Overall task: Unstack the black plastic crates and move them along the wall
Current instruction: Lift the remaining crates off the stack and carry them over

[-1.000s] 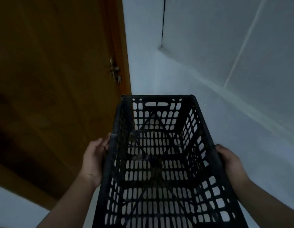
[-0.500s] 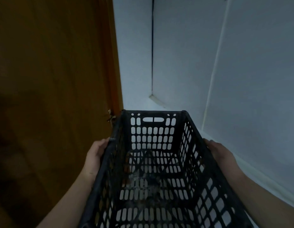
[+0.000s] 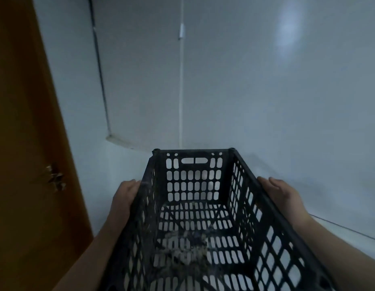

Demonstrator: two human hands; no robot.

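Observation:
A single black plastic crate [image 3: 194, 179] with slotted walls fills the lower middle of the view, its long axis pointing away from me. It is empty apart from some pale dirt on its bottom. My left hand [image 3: 124, 198] grips the crate's left long rim from outside. Against the right long rim lies my right hand [image 3: 282, 196], thumb on top. The crate is held off the floor between both hands. No other crate is in view.
A brown wooden door [image 3: 24, 164] with a metal handle [image 3: 55, 178] stands close on the left. A pale wall [image 3: 266, 101] with a vertical white conduit [image 3: 180, 91] runs ahead and to the right. Pale floor [image 3: 111, 169] lies beyond the crate.
The view has swung right and levelled out, so the door has slid left and the wall now faces me. The crate stays gripped in both hands and sits lower in the frame.

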